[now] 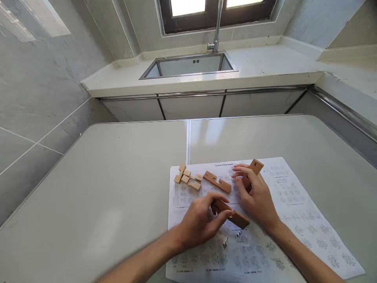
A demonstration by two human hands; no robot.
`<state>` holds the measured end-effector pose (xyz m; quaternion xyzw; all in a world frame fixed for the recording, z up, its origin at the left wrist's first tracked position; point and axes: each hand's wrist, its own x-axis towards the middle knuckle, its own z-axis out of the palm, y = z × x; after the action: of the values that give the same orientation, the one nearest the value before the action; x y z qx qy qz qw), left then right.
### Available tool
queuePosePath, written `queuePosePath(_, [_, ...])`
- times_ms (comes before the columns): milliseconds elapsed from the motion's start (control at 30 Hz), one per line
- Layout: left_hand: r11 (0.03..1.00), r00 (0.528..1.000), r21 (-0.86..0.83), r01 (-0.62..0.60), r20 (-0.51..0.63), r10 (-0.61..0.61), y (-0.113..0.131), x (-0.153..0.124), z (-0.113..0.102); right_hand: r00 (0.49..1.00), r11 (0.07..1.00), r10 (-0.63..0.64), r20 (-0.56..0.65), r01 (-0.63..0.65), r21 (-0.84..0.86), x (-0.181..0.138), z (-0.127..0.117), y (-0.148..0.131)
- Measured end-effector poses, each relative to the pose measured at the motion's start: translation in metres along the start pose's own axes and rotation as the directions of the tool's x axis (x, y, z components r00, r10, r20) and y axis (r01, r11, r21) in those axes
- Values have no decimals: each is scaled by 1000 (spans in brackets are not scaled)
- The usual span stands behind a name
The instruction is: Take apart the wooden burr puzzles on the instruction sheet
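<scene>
My left hand (203, 218) pinches a brown notched wooden puzzle piece (240, 220) between thumb and fingers, its free end pointing to the lower right. Another wooden puzzle piece, marked 2 (257, 166), is gripped by my right hand (257, 192), its numbered end sticking up past the knuckles. Between and beyond the hands lies a notched puzzle piece marked 1 (224, 186). Left of it, several lighter wooden puzzle pieces (185, 179) sit close together, some touching. All of them rest on a printed instruction sheet (294, 212) covered in small diagrams.
The sheet lies on a pale table (88, 188) with a seam (187, 141) down its middle. Past the table's far edge stand a counter with a sink (191, 67), a tap (216, 39) and a window. A tiled wall (44, 98) rises on the left.
</scene>
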<state>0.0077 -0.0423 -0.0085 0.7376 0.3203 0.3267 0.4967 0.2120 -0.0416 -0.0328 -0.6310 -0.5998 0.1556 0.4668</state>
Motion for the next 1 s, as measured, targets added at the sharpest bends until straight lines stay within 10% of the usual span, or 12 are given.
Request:
queuePosePath(500, [722,976,674,-154,-10,217,-8,12,-12,966,983,-169,194,180,-39,-1,2,6])
queuePosePath(1000, [696,947,641,-322,204,249,-7,12,-13,961,984,-169,220,177,-14,-2,2,5])
